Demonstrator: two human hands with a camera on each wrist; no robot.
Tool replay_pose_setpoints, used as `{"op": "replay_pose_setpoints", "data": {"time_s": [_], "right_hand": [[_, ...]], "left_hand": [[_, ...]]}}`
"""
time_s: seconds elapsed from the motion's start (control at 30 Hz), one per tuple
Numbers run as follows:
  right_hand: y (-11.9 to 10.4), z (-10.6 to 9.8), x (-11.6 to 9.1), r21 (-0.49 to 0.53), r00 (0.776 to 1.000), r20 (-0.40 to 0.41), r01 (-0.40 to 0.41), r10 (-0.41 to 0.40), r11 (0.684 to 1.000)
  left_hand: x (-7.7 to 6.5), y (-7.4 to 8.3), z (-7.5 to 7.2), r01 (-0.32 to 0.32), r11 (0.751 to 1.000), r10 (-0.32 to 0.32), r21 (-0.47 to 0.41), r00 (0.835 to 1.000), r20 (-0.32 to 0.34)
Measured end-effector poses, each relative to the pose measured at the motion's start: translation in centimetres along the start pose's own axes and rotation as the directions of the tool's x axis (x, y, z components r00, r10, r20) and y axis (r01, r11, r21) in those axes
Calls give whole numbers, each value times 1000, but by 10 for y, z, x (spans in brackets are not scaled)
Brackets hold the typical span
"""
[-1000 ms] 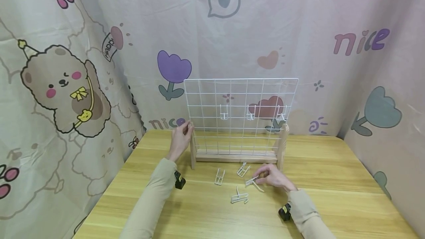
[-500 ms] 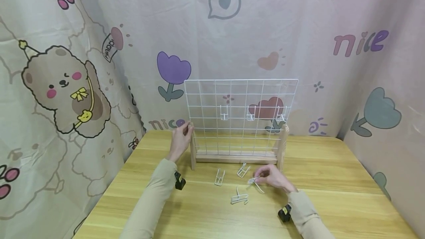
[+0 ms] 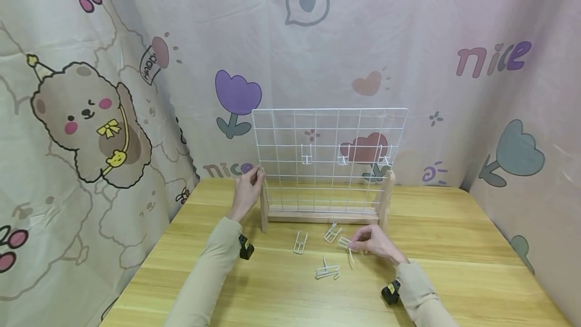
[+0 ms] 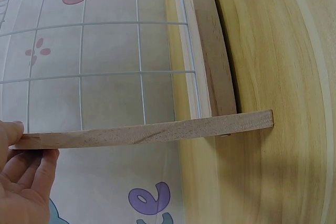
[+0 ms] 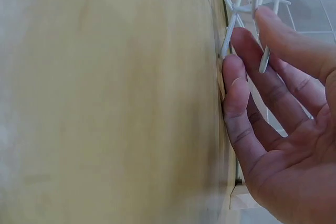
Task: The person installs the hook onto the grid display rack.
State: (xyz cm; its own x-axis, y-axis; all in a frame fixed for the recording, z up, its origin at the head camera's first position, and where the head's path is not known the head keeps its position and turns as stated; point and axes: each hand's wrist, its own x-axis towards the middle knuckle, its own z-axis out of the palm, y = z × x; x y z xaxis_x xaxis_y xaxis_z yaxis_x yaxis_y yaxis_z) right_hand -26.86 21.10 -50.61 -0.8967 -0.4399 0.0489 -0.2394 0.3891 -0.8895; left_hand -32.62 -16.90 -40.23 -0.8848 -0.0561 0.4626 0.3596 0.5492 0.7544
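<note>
A white wire grid panel [image 3: 329, 109] stands upright in a wooden stand. My left hand [image 3: 246, 196] grips the top of the stand's left upright [image 4: 142, 133], thumb on one side and fingers on the other. At the front right, my right hand [image 3: 375, 242] pinches a white wire hook [image 3: 345, 242] just above the table, its prong pointing down toward me. In the right wrist view, thumb and fingertips meet on this hook [image 5: 237, 9], partly covering it. Three more hooks lie loose: one hook [image 3: 300, 242] on the left, another [image 3: 333, 232] behind, a third [image 3: 328, 271] nearest me.
Three hooks hang on the grid in one row: a left hook [image 3: 306, 158], a middle hook [image 3: 342, 159] and a right hook [image 3: 384, 160]. The wooden table [image 3: 454, 231] extends to both sides. A printed curtain [image 3: 422, 19] closes off the back and sides.
The hook in my right hand has turned, its frame end swinging up and away and its prong now hanging more straight down. My left hand stays on the upright.
</note>
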Motion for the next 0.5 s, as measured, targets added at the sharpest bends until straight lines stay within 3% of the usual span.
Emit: {"op": "replay_pose_setpoints", "data": {"time_s": [0.23,0.5], "right_hand": [[1,-2,1,12,999,-15,30,-30,999],[0,-1,1,46,1000,2,-23,23,999]], "left_hand": [[1,1,0,-16,1000,17,16,1000,-14],[1,-1,1,-23,1000,24,16,1000,-13]]}}
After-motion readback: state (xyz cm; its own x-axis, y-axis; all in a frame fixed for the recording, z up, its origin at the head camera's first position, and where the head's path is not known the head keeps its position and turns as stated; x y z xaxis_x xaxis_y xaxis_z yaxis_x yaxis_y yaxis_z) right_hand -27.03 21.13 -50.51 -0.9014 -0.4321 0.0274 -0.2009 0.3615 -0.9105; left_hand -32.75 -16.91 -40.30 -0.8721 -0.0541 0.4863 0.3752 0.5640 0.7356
